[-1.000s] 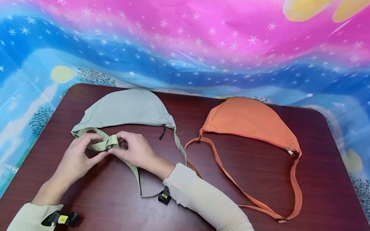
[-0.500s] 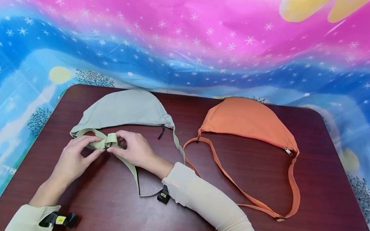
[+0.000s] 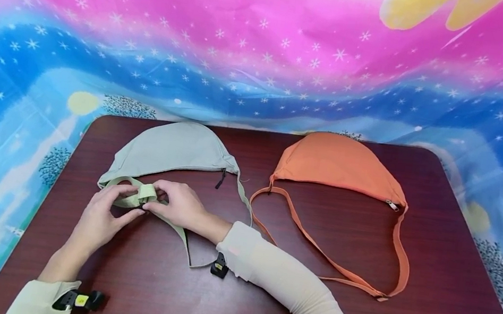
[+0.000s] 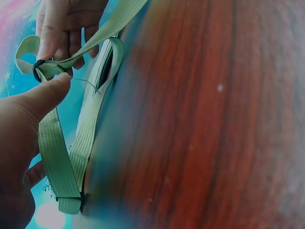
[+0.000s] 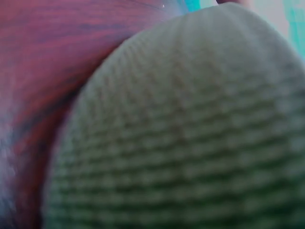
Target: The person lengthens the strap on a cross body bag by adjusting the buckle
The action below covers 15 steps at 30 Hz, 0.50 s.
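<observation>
A pale green bag [image 3: 175, 149] lies at the table's far left, its dark zip facing me. My left hand [image 3: 100, 216] pinches its green webbing strap [image 4: 59, 148] between thumb and fingers, near a small black slider [image 4: 37, 70]. Close against it, my right hand [image 3: 184, 206] pinches a folded loop [image 3: 147, 193] of the same strap at the slider. In the left wrist view both thumbs are near the slider, and a loose thread hangs by them. Blurred green ribbed fabric [image 5: 181, 133] fills most of the right wrist view and hides the right fingers there.
To the right lies an orange bag [image 3: 342, 164], its strap [image 3: 403, 259] looped toward me on the dark wood table [image 3: 153, 304]. The green strap trails below my right wrist. A patterned cloth [image 3: 264, 67] hangs behind the table.
The folded strap loop has shifted slightly left and down, and appears wider now. My right hand has moved a little left with it. My left hand and both bags stay nearly in place.
</observation>
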### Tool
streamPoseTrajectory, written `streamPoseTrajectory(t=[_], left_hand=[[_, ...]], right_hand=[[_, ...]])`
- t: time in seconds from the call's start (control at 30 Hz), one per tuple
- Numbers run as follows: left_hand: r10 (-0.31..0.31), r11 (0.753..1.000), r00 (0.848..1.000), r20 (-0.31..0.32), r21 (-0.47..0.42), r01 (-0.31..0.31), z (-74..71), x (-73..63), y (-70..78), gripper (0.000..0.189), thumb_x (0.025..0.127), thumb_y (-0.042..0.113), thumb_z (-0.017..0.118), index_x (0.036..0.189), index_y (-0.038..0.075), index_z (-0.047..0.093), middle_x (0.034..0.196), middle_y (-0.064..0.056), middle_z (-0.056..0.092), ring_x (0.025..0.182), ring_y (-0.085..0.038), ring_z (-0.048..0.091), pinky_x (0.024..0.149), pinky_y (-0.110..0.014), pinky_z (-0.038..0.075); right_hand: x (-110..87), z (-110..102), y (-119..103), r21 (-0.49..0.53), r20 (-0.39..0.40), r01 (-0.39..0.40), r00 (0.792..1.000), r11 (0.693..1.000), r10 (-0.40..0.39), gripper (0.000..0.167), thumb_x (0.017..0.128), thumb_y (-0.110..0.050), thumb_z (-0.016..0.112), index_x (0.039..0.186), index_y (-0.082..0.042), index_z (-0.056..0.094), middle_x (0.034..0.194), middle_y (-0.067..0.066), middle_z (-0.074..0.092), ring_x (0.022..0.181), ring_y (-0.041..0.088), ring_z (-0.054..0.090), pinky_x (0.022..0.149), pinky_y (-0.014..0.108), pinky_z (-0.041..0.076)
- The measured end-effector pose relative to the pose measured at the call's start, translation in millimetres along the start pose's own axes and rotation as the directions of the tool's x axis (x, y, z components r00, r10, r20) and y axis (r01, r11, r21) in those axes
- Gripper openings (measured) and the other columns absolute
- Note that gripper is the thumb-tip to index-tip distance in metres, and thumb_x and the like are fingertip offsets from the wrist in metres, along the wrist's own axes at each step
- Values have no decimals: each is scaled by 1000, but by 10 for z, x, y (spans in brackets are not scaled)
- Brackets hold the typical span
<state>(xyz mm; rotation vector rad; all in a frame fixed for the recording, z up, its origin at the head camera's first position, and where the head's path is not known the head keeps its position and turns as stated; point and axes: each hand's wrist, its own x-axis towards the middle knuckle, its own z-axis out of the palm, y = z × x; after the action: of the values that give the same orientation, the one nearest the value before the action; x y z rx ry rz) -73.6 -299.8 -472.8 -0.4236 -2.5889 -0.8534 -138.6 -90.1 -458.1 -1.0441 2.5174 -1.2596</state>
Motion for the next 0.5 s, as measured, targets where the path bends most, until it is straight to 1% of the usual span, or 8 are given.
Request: streamPoseTrajectory(t=[0.07,0.17,0.27,0.3,0.37,0.43,0.5], left_hand=[[-5,1000,1000,-12,9,5,-8,1,-13,54,68,-3,91,114,0,63,106,-15,66,98,-33,59,89,-50,40],[16,1000,999,-39,18,-15,-21,11,-24,46,68,-4,90,106,1,64,99,-13,67,89,-30,60,84,-39,41],[47,999,997,-53,7,-47,-33,21,-28,42,69,-6,89,103,1,66,97,-12,67,88,-28,62,85,-26,40],[52,999,997,-56,3,-52,-35,23,-27,41,69,-6,88,104,1,67,97,-12,68,89,-29,62,86,-25,40],[45,999,997,-59,-1,-45,-38,22,-20,42,69,-7,88,105,1,68,100,-13,69,93,-30,62,89,-29,41],[22,1000,998,-61,1,-22,-39,19,-10,44,69,-7,89,107,1,69,102,-14,69,98,-33,62,93,-39,43],[-1,1000,998,-62,5,1,-37,15,0,44,69,-7,89,108,1,69,105,-15,69,102,-35,61,92,-49,42]], right_hand=[[4,-3,-3,-7,-5,6,1000,1000,-6,24,91,-30,79,108,-16,69,97,-8,74,87,0,66,75,8,43],[12,-3,1,-9,-13,5,1000,1000,-5,23,92,-32,78,107,-17,69,96,-10,73,86,-2,66,74,7,43],[17,1,11,-2,-18,-3,1000,1000,3,24,92,-32,78,110,-18,70,98,-10,73,86,-3,65,75,7,43],[20,3,14,-4,-19,-6,1000,1000,6,25,92,-32,78,111,-18,70,98,-10,73,87,-3,65,75,7,43],[25,10,15,-8,-17,-6,1000,1000,6,26,92,-32,78,112,-18,70,99,-10,73,87,-3,65,75,7,43],[33,14,6,-16,-11,-4,1000,1000,4,26,92,-33,78,110,-18,69,99,-10,74,87,-2,65,75,8,43],[42,20,-8,-22,0,-2,1000,1000,2,24,92,-33,78,108,-18,69,99,-9,74,86,-2,65,73,9,43]])
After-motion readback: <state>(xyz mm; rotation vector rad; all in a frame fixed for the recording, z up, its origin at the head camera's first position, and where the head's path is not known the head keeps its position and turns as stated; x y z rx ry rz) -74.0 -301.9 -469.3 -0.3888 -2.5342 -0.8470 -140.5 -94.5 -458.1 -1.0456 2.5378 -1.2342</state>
